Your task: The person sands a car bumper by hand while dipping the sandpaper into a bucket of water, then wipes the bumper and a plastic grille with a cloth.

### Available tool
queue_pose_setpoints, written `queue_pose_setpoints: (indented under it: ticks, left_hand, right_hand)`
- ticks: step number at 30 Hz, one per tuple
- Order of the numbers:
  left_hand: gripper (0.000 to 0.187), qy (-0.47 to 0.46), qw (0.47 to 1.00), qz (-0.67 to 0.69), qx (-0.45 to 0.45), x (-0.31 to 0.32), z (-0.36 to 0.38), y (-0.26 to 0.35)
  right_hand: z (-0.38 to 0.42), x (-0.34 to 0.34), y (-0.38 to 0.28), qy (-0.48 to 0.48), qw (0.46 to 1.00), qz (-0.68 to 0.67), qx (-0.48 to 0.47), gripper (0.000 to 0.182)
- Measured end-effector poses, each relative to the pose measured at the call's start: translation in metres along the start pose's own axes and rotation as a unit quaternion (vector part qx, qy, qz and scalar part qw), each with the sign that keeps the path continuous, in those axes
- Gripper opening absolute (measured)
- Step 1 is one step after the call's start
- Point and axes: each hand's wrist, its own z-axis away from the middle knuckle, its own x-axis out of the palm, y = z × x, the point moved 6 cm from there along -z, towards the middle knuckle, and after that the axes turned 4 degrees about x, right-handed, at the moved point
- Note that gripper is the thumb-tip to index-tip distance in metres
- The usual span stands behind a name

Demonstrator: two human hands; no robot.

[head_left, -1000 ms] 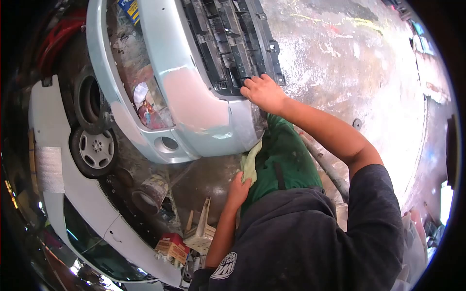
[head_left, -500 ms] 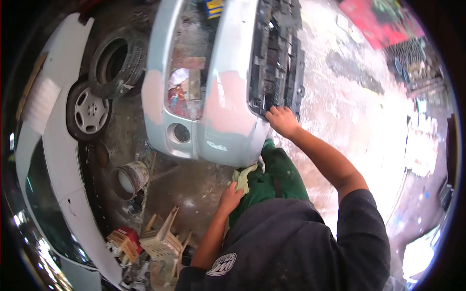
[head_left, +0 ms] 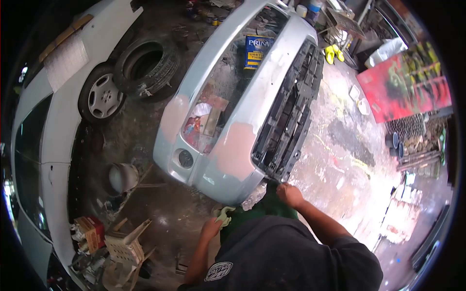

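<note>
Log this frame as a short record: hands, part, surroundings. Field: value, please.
left hand: left hand holds a pale green cloth
right hand: right hand at the near end of the black grille; grip unclear
part: pale bumper with pink patches
seen through bumper opening: blue can
left side: pale car, loose tyre beside its wheel, bucket on the floor
right side: red panel with paint marks

The right hand (head_left: 290,195) is curled, its forearm (head_left: 323,222) stretched forward; the left hand (head_left: 211,228) is closed, farther back.
</note>
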Motion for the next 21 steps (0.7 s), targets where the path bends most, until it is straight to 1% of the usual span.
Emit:
queue_pose_setpoints:
  ticks: [1, 2, 3, 4, 7, 8, 9, 10, 11, 12, 13, 14, 15, 17, 19, 21]
  left_hand:
    - [0.039, -0.028, 0.999, 0.003, -0.046, 0.01, -0.003, 0.001]
    - [0.042, -0.014, 0.999, -0.009, -0.042, 0.021, -0.009, 0.0]
    - [0.044, 0.0, 0.999, -0.017, -0.038, 0.037, -0.017, -0.006]
    - [0.047, 0.016, 0.999, -0.023, -0.034, 0.054, -0.025, -0.006]
    - [0.05, 0.044, 0.979, 0.176, -0.091, 0.109, -0.035, 0.014]
    - [0.055, 0.104, 0.946, 0.299, -0.076, 0.131, -0.034, 0.034]
    - [0.057, 0.158, 0.941, 0.294, -0.051, 0.152, -0.042, 0.045]
    - [0.058, 0.21, 0.934, 0.286, -0.03, 0.179, -0.058, 0.046]
    - [0.059, 0.262, 0.924, 0.277, -0.009, 0.204, -0.058, 0.052]
    - [0.059, 0.297, 0.94, 0.152, -0.066, 0.216, -0.055, 0.066]
    - [0.059, 0.32, 0.939, 0.026, -0.124, 0.221, -0.056, 0.082]
    - [0.057, 0.273, 0.947, 0.086, -0.145, 0.224, -0.054, 0.106]
    - [0.055, 0.229, 0.948, 0.148, -0.162, 0.221, -0.054, 0.129]
    - [0.044, 0.213, 0.937, 0.232, -0.153, 0.227, -0.055, 0.145]
    - [0.036, 0.389, 0.871, 0.287, -0.085, 0.251, -0.068, 0.125]
    - [0.036, 0.421, 0.801, 0.423, -0.041, 0.256, -0.077, 0.133]
  right_hand:
    - [0.004, -0.011, 0.009, -0.015, 1.0, -0.023, -0.001, 0.021]
    - [0.005, -0.028, 0.016, -0.032, 0.999, -0.044, -0.004, 0.024]
    - [0.001, -0.046, 0.023, -0.03, 0.996, -0.086, -0.022, 0.024]
    - [-0.008, -0.049, 0.039, -0.027, 0.995, -0.079, -0.05, 0.023]
    - [-0.055, -0.09, 0.083, -0.054, 0.988, -0.068, -0.126, 0.021]
    - [-0.07, -0.104, 0.092, -0.067, 0.984, -0.075, -0.146, 0.02]
    - [-0.089, -0.12, 0.107, -0.113, 0.985, -0.054, -0.12, 0.017]
    - [-0.109, -0.133, 0.123, -0.098, 0.986, -0.053, -0.124, 0.016]
    - [-0.127, -0.155, 0.134, -0.089, 0.985, -0.085, -0.121, 0.015]
    - [-0.143, -0.171, 0.15, -0.054, 0.991, -0.074, -0.094, 0.014]
    - [-0.153, -0.198, 0.151, -0.029, 0.992, -0.079, -0.092, 0.013]
    - [-0.157, -0.221, 0.15, 0.006, 0.992, -0.107, -0.073, 0.012]
    - [-0.16, -0.227, 0.164, 0.032, 0.99, -0.125, -0.062, 0.013]
    - [-0.157, -0.224, 0.193, 0.008, 0.99, -0.135, -0.05, 0.013]
    - [-0.144, -0.212, 0.219, -0.047, 0.982, -0.181, -0.032, 0.015]
    - [-0.127, -0.206, 0.236, -0.09, 0.968, -0.235, -0.008, 0.017]
